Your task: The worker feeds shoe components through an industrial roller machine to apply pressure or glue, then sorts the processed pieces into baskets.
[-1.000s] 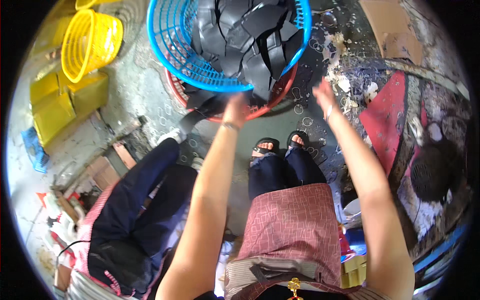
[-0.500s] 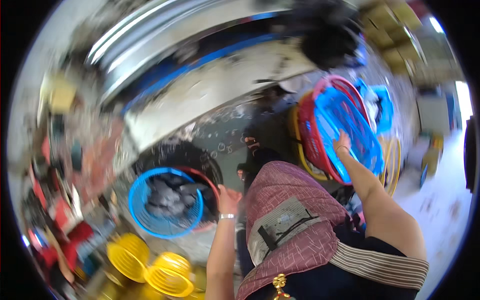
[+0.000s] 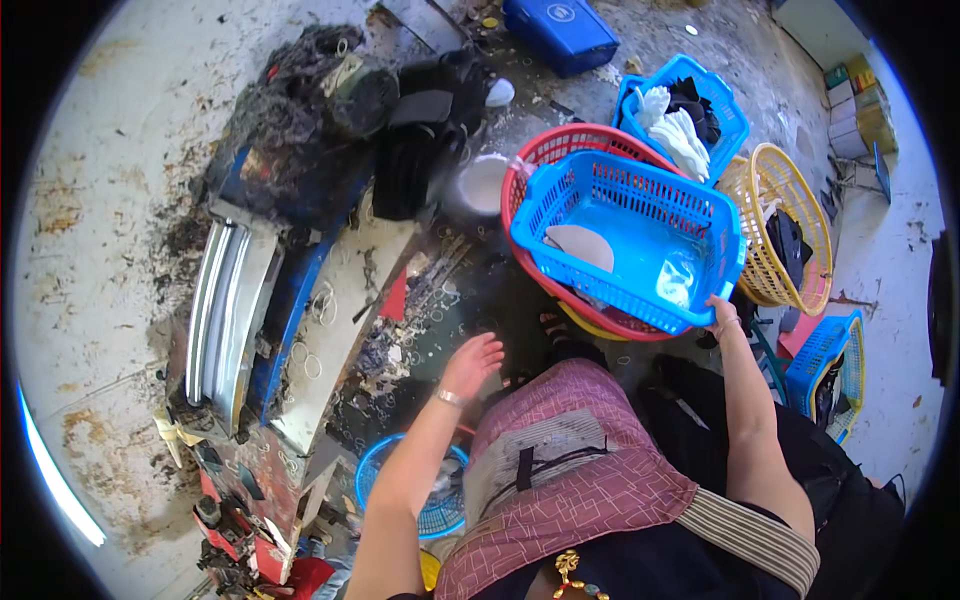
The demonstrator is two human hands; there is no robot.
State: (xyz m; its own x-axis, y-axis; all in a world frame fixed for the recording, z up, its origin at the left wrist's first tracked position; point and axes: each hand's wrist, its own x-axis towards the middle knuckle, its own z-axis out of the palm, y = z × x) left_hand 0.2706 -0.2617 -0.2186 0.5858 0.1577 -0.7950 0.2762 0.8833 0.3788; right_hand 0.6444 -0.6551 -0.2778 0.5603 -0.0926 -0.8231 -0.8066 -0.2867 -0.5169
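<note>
My right hand (image 3: 724,314) grips the near right corner of a blue rectangular plastic basket (image 3: 640,178). This basket rests on a round red basket (image 3: 518,235), with a sliver of something yellow below. Inside the blue one are a pale rounded flat piece (image 3: 580,246) and a shiny transparent plastic piece (image 3: 676,280). My left hand (image 3: 472,366) hangs above the floor with its fingers stretched out, holding nothing. Below it, partly behind my left forearm, stands a round blue basket (image 3: 375,478).
Behind the stacked baskets is a blue basket (image 3: 735,95) with white gloves (image 3: 680,140). A yellow wicker-like basket (image 3: 745,200) and another blue basket (image 3: 852,345) stand to the right. A grimy machine with a metal rail (image 3: 215,310) fills the left. A blue bin (image 3: 560,35) is at the back.
My view has swung toward the right. My right hand has gone from inside the blue rectangular basket to its near right corner. My left hand is away from the round baskets.
</note>
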